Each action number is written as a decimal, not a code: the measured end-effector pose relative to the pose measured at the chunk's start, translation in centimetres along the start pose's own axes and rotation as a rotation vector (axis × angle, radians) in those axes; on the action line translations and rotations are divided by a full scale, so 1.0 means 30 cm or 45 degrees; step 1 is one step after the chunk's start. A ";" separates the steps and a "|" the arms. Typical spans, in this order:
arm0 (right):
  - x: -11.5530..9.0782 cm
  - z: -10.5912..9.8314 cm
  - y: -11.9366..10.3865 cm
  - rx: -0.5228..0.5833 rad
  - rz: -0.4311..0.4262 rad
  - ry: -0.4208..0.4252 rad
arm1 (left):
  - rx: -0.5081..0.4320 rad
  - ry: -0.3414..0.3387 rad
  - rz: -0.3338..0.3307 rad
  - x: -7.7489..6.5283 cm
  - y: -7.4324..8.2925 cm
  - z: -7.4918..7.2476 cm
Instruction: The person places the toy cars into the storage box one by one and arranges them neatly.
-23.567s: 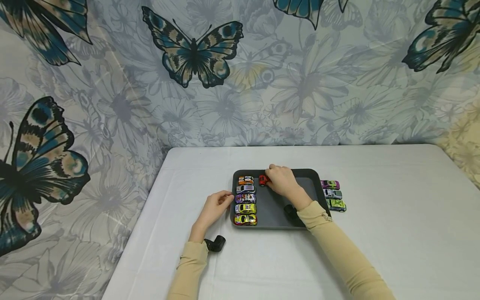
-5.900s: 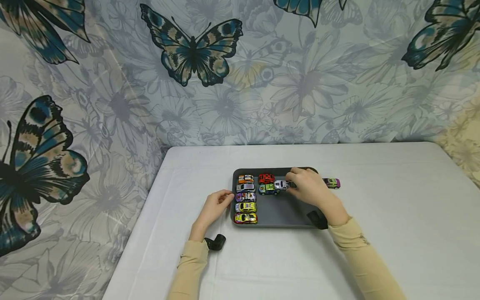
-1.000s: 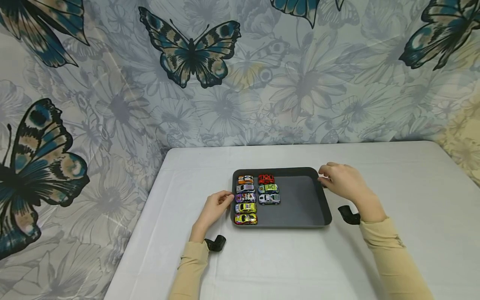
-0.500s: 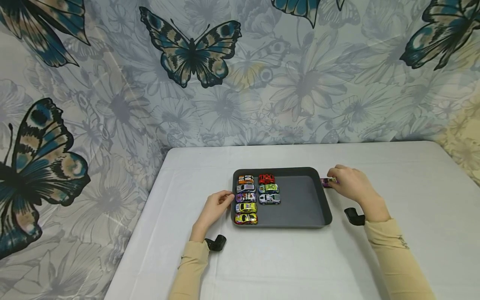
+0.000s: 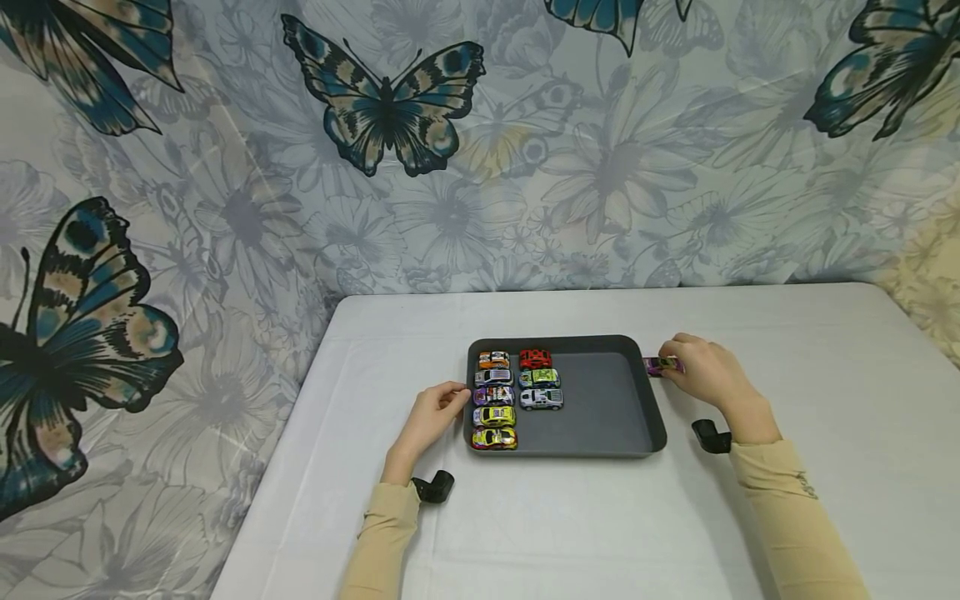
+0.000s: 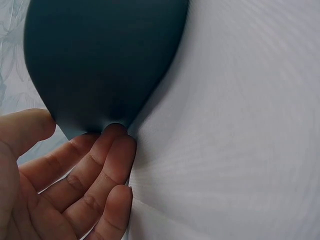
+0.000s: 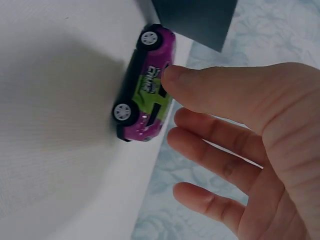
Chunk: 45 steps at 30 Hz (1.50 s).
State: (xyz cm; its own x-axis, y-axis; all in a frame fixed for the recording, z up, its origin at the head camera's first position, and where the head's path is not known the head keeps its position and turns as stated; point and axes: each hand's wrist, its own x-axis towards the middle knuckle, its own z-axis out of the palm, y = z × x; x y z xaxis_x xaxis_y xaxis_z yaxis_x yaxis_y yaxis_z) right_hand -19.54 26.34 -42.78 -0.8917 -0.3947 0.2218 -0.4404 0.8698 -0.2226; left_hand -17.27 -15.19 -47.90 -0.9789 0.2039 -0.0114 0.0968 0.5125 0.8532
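My right hand (image 5: pixel 701 367) is at the tray's right side, thumb and fingers pinching a purple and green toy car (image 7: pixel 145 95). In the right wrist view the thumb lies along its upper side, the other fingers loosely bent, and its wheels face the tablecloth. My left hand (image 5: pixel 431 417) holds the left rim of the dark grey tray (image 5: pixel 600 454); the left wrist view has the thumb at the rim and fingertips against the outer wall. Inside the tray several toy cars form a left column, with a red car (image 5: pixel 536 358), a green car (image 5: pixel 540 378) and a silver car (image 5: pixel 542 399) beside it.
A white cloth covers the table (image 5: pixel 570 533). The left column's front car is yellow and red (image 5: pixel 494 438). Black wrist cameras hang at the left (image 5: pixel 435 487) and right wrists. Behind the table hangs a butterfly-patterned cloth (image 5: pixel 480 225).
Since the earliest frame, green and silver cars have moved from the right side into the tray beside the red one. Lately my right hand has shifted slightly right, onto the purple car.
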 end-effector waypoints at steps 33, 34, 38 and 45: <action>0.005 0.052 0.042 0.018 -0.041 0.044 | 0.008 -0.003 -0.013 -0.001 0.005 -0.001; 0.005 0.052 0.042 0.016 -0.041 0.045 | 0.012 -0.003 -0.012 -0.001 0.004 -0.001; 0.003 0.049 0.044 -0.002 -0.034 0.045 | 0.013 0.000 -0.003 -0.001 0.003 -0.001; -0.004 0.036 0.042 -0.045 -0.017 0.049 | 0.014 0.006 0.013 -0.001 0.003 -0.001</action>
State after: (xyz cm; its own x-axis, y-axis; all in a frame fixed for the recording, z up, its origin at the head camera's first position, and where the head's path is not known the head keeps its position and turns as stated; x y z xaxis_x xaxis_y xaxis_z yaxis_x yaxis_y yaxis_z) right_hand -20.11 27.16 -44.11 -0.8806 -0.3954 0.2613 -0.4479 0.8745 -0.1860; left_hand -17.25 -15.18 -47.81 -0.9788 0.2049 -0.0002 0.1086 0.5195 0.8475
